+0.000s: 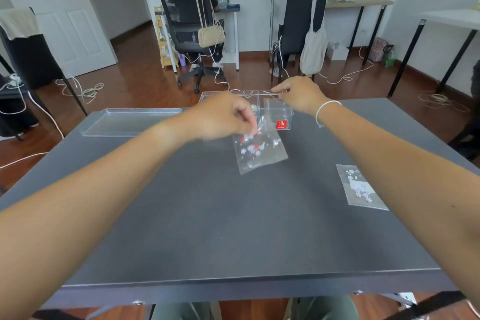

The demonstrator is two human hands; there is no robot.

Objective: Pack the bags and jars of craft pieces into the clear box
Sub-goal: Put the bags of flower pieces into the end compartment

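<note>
My left hand (223, 115) pinches the top edge of a clear bag (259, 149) of small white and red craft pieces, which hangs just in front of the clear box (278, 114). The box stands at the table's far edge and has a red label on its front wall. My right hand (298, 95) rests on the box's far rim, fingers closed on it. A second clear bag (359, 188) of pale pieces lies flat on the table at the right, partly under my right forearm. A round pale item shows inside the box, behind my left hand.
The box's clear lid (130, 122) lies flat at the table's far left. The dark grey table (207, 215) fills the foreground. Beyond it are office chairs, hanging bags, floor cables and a seated person facing away.
</note>
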